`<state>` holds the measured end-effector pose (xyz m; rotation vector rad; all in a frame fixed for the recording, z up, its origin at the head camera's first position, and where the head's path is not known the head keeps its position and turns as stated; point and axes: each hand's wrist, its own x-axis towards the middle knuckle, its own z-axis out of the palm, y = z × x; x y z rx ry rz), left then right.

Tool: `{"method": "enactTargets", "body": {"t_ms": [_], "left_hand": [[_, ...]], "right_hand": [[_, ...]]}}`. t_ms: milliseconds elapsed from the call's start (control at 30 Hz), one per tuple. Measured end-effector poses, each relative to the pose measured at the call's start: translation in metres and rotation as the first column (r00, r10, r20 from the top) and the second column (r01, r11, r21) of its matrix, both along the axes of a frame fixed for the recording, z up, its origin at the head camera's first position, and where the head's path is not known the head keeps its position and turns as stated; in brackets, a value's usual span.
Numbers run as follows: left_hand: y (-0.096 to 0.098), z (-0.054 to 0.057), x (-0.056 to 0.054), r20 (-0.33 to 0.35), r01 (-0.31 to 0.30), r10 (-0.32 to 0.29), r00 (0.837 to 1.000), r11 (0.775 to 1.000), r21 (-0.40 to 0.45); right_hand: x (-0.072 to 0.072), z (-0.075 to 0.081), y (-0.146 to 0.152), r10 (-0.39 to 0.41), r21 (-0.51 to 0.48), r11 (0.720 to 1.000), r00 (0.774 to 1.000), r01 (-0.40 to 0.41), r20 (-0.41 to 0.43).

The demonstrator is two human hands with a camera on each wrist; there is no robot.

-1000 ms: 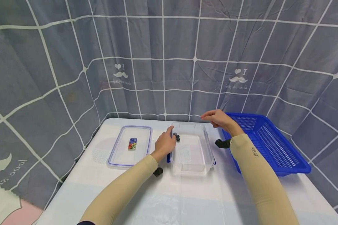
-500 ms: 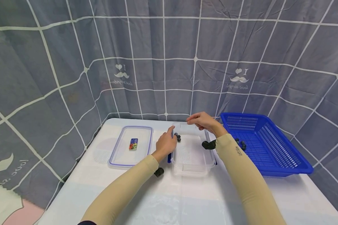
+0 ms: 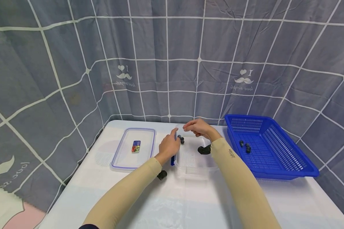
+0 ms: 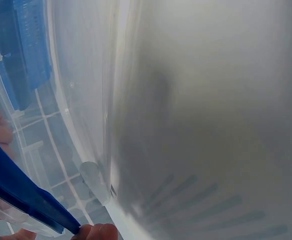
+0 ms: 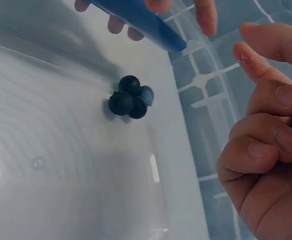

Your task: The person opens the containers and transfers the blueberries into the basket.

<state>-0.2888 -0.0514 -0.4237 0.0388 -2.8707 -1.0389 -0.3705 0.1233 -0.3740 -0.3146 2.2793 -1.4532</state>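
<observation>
A clear plastic food container (image 3: 192, 160) with blue side latches stands on the white table. My left hand (image 3: 168, 145) grips its left wall beside a blue latch (image 5: 140, 22), with some fingertips showing through the plastic in the right wrist view. Several blueberries (image 5: 130, 97) lie clustered inside, near the far left corner. Over the container's far part is my right hand (image 3: 199, 128); its thumb and index fingertips come close together and the other fingers curl in. Nothing shows between those fingertips (image 5: 251, 55), while the palm is partly hidden.
To the right stands a blue perforated basket (image 3: 286, 173) with several blueberries (image 3: 247, 148) on its floor. A clear lid with a blue seal (image 3: 144, 140) and a printed label lies flat to the left. Behind the table hangs a grey checked curtain (image 3: 183, 76).
My right hand has moved left from the basket's near rim to above the container, uncovering the blueberries in the basket. The left hand stays at the container's wall.
</observation>
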Motion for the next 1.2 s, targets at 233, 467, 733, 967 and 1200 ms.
{"method": "enactTargets", "body": {"t_ms": [233,467,733,967,1200], "left_hand": [[0.000,-0.002,0.000,-0.004,-0.001,0.001,1.000,1.000,0.005],[0.000,-0.002,0.000,-0.011,0.002,-0.002,1.000,1.000,0.005],[0.001,-0.001,0.000,-0.013,0.004,-0.004,1.000,1.000,0.007],[0.001,-0.002,-0.001,-0.009,0.002,-0.002,1.000,1.000,0.004],[0.000,-0.001,-0.002,-0.013,0.008,-0.008,1.000,1.000,-0.001]], "right_hand": [[-0.005,-0.021,-0.008,-0.054,0.004,0.999,0.996,0.053,0.072],[-0.010,-0.040,-0.011,-0.108,0.023,0.994,0.990,0.106,0.096],[-0.011,-0.055,-0.014,-0.198,0.064,0.980,0.970,0.191,0.141],[-0.006,-0.064,-0.016,-0.219,0.083,0.974,0.966,0.209,0.141],[-0.003,-0.066,-0.015,-0.228,0.061,0.973,0.968,0.222,0.107]]}}
